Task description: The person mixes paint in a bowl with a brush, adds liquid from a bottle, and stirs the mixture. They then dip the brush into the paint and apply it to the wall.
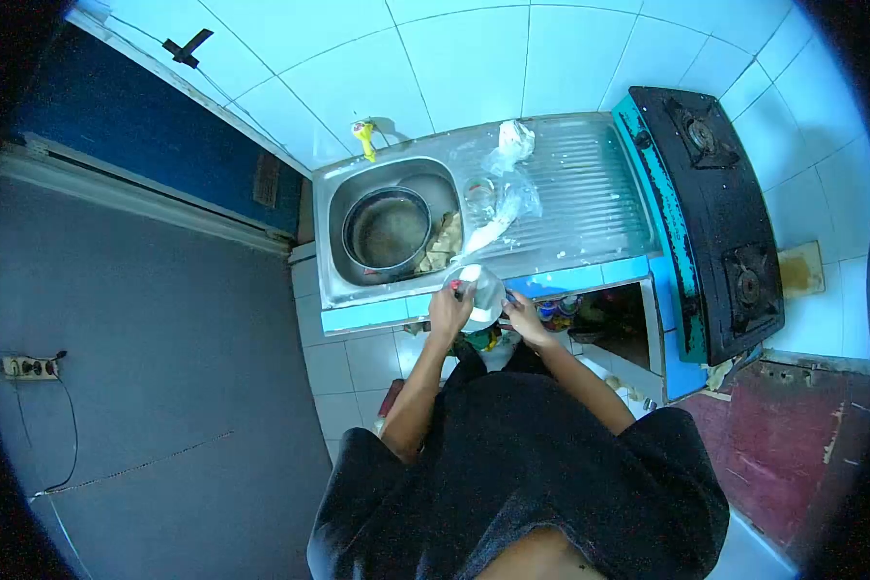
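Observation:
In front of my body, at the counter's front edge, I hold a round, whitish, translucent bowl-like thing (491, 307). My left hand (449, 311) is closed at its left side, near a small white piece and a red spot that I cannot make out. The fingers of my right hand (525, 321) are closed at its right rim, beside a small dark bit. Just beyond, a crumpled clear plastic bag (520, 196) lies on the drainboard with a clear round container (478, 196) beside it.
A dark round pot (387, 230) sits in the steel sink (324, 208) beside pale chunks (442, 245). The yellow tap (364, 139) is behind. On the right stands a two-burner stove (710, 222). Below the counter is an open shelf (614, 324) with stored items.

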Demonstrator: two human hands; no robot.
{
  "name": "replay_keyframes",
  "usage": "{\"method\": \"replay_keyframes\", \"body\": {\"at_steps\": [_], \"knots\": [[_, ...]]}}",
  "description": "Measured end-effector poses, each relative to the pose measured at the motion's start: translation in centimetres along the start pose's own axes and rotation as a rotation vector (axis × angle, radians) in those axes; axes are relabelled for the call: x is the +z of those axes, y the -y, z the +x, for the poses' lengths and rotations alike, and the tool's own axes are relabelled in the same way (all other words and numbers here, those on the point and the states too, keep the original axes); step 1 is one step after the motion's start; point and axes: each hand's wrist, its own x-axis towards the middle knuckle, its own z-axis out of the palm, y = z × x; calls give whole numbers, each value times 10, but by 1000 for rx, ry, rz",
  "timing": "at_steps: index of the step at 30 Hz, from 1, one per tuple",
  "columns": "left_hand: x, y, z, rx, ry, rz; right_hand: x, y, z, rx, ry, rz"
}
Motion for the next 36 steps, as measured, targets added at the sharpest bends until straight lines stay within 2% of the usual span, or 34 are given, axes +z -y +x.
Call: {"method": "replay_keyframes", "body": {"at_steps": [2, 4, 6, 9, 10, 12, 14, 16, 18, 20, 21, 22, 24, 26, 28, 29, 32, 36], "knots": [[0, -6, 4, 21, -49, -56, -1, -2, 1, 21, 15, -3], [-14, -16, 8, -100, -44, 62, -3, -1, 1, 41, 23, -4], [-18, -10, 11, -107, -71, 137, -1, -1, -1, 80, -5, 55], [-28, -11, 2, -34, -163, 165, 0, -10, 2, 26, 17, 85], [-30, -14, 0, -32, -158, 166, -1, -14, 6, -9, 31, 97], [-31, -18, -6, -92, 13, 105, -5, -20, 9, -18, 24, 20], [-18, -11, -6, -92, 19, 73, -4, -22, 9, -101, 18, -9], [-12, -13, -4, -97, 9, 47, -3, -14, 7, -56, 24, -10], [-15, -18, -4, -144, 32, 32, -2, 10, -5, 171, 16, 60], [-20, -16, -7, 18, -139, 135, -2, 0, -1, 217, -37, 106], [-33, -22, -11, 188, -186, 120, -6, -25, 10, 134, -21, 43], [-40, -24, -13, 188, -185, 122, -6, -30, 14, 50, -5, -20], [-50, -27, -19, 350, -98, 127, -5, -25, 10, 68, -3, 1], [-47, -28, -21, 344, -63, 179, -4, -14, 6, 85, 4, 21], [-37, -24, -16, 424, -50, 211, -3, -3, 2, 68, -7, -68], [-33, -21, -13, 476, -24, 207, -2, 1, -2, 97, 8, 51], [-20, -18, -9, 495, 12, 184, -3, 7, -4, 113, 33, 103], [-11, -12, -10, 543, 82, 167, -7, -11, 6, 189, 20, 40]]}}
